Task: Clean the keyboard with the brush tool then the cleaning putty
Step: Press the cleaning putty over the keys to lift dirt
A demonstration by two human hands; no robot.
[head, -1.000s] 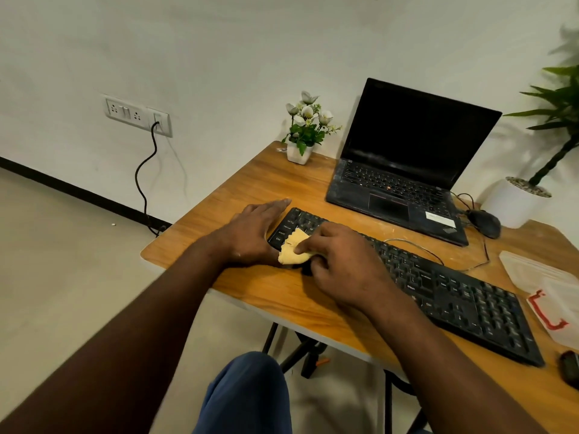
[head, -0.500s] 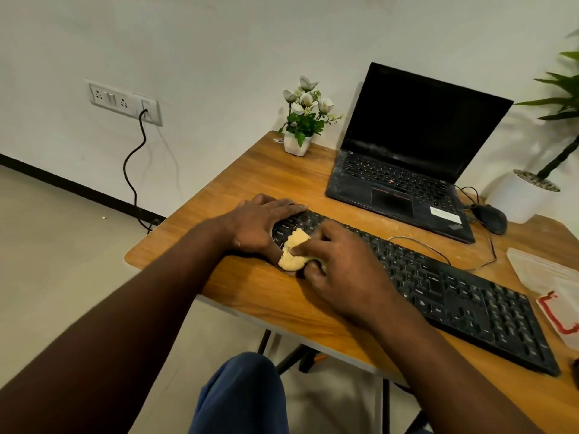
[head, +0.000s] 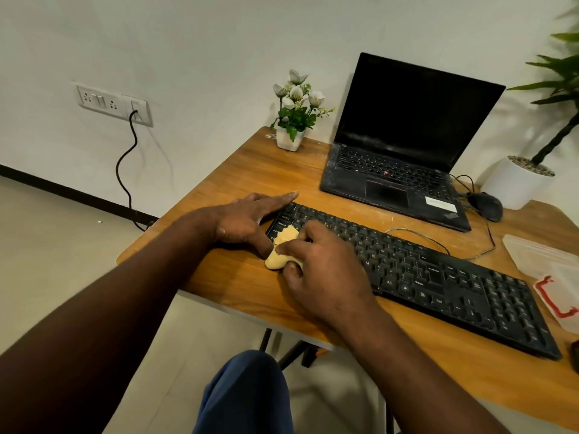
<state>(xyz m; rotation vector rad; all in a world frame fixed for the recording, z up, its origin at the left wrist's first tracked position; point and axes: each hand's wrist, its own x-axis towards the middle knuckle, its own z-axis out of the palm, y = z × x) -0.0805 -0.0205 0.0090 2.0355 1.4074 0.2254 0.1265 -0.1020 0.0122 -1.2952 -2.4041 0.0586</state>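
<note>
At the left end of the long black plastic keyboard point(head: 438, 274): right hand point(head: 322, 270) curls fingers and thumb round the pale yellow lump of cleaning putty point(head: 280, 252), pressing it onto the corner keys.
Putty feel: probably soft, light and tacky; best gripped by its upper bulk and peeled off slowly.
Bracing: left hand point(head: 244, 220) lies flat with fingers straight against the keyboard's edge on the wooden table point(head: 219, 177).

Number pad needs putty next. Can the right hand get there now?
Likely yes: the right hand holds the putty at the left end of the keyboard, and nothing lies between it and the number pad.

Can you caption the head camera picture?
Right hand grips yellow putty at the left end of the keyboard; flat left hand steadies it.
</note>
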